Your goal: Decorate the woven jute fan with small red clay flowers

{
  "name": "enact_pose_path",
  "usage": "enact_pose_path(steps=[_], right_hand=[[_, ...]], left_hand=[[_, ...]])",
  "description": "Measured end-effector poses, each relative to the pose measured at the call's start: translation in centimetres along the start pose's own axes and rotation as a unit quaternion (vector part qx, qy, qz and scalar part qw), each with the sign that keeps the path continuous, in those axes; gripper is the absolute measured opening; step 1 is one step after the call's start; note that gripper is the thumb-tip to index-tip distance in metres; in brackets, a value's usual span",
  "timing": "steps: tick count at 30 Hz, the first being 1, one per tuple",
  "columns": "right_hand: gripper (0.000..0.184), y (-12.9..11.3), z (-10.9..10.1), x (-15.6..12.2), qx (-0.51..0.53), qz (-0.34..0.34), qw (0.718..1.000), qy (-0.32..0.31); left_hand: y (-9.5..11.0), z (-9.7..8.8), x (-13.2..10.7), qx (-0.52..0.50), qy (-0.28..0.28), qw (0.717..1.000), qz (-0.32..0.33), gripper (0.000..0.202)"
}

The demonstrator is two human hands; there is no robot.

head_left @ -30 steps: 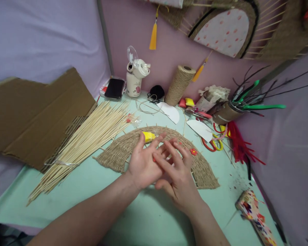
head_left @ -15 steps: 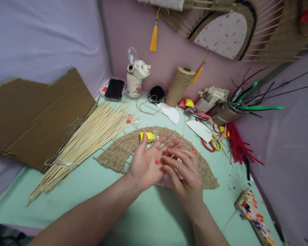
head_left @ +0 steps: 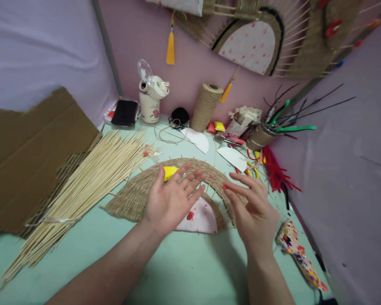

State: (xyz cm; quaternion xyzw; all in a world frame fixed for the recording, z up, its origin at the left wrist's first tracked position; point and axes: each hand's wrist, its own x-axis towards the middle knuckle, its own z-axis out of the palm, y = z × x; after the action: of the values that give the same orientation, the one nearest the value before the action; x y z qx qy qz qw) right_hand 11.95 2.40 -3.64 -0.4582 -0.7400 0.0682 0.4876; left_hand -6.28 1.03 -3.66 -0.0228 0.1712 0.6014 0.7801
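My left hand [head_left: 169, 205] is held palm up with its fingers spread, and nothing lies on it. To its right, my right hand [head_left: 257, 212] pinches a small red ball [head_left: 224, 186] between thumb and index finger; it looks like soft clay. Under both hands lies a half-round woven twine fan [head_left: 130, 198] with thin sticks through it. Its inner white panel [head_left: 205, 218] carries red dots and a larger red spot. A yellow packet [head_left: 170, 173] rests on the weave behind my left fingers.
Left, a bundle of thin sticks [head_left: 92, 178] lies beside cardboard [head_left: 47, 135]. Along the back stand a white flask [head_left: 150, 106], a twine spool [head_left: 207, 106] and a tool holder [head_left: 262, 135]. White paper pieces [head_left: 233, 159] lie before them. A patterned glue gun [head_left: 300, 254] is at right.
My right hand has moved right, away from my left palm, with the red ball pinched in it. The red ball that lay on the left palm is gone from there. The view has shifted right.
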Motion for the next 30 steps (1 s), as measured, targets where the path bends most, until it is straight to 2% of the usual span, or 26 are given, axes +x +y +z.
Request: enact_pose_path(steps=[4, 10, 16, 30], right_hand=[[0.013, 2.7, 0.3, 0.7, -0.067, 0.055, 0.996, -0.005], [0.024, 5.6, 3.9, 0.0, -0.142, 0.133, 0.979, -0.059], [0.033, 6.3, 5.4, -0.2, -0.170, 0.112, 0.975, -0.094], [0.030, 6.8, 6.0, -0.5, -0.198, 0.084, 0.971, -0.105]], left_hand=[[0.5, -0.2, 0.4, -0.008, 0.019, 1.000, 0.008, 0.048], [0.7, -0.2, 0.3, -0.016, 0.038, 0.999, -0.001, 0.041], [0.9, 0.2, 0.1, -0.035, 0.064, 0.997, -0.019, 0.037], [1.0, 0.1, 0.3, -0.044, 0.082, 0.995, -0.032, 0.029]])
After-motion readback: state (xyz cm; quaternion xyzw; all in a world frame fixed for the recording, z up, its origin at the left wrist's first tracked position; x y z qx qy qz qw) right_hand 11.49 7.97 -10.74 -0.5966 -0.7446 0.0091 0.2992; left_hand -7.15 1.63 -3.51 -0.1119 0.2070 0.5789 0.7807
